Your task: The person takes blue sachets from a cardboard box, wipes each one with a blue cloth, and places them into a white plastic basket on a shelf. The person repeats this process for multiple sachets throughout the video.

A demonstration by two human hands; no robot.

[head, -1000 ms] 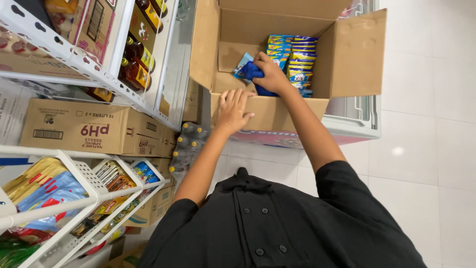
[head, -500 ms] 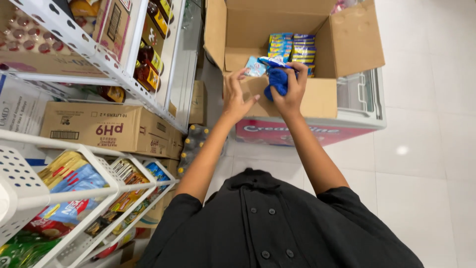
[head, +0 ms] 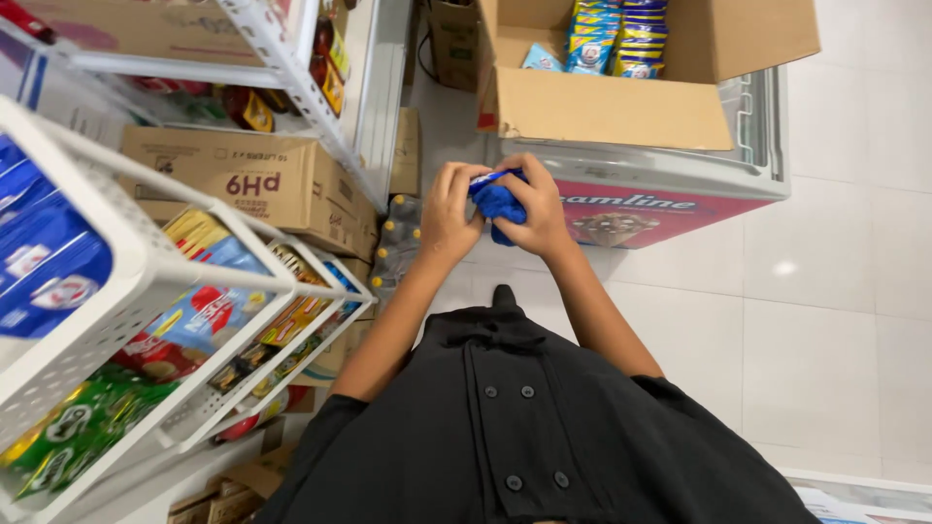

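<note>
Both my hands hold a blue snack packet [head: 496,199] in front of my chest. My left hand [head: 450,215] grips its left side and my right hand [head: 537,209] wraps its right side, fingers closed on it. Beyond them an open cardboard box [head: 612,107] sits on top of a chest freezer [head: 670,189]. Inside the box stand several blue and yellow snack packets [head: 614,34].
White wire rack baskets [head: 165,281] full of snack bags stand at my left. A brown carton [head: 248,184] lies on the lower shelf behind them. Bottles [head: 393,243] stand on the floor beside the freezer. White tiled floor [head: 835,291] stretches to the right.
My hands have drawn back from the box toward my body with the blue packet. The view has tilted, so the box now sits higher in frame.
</note>
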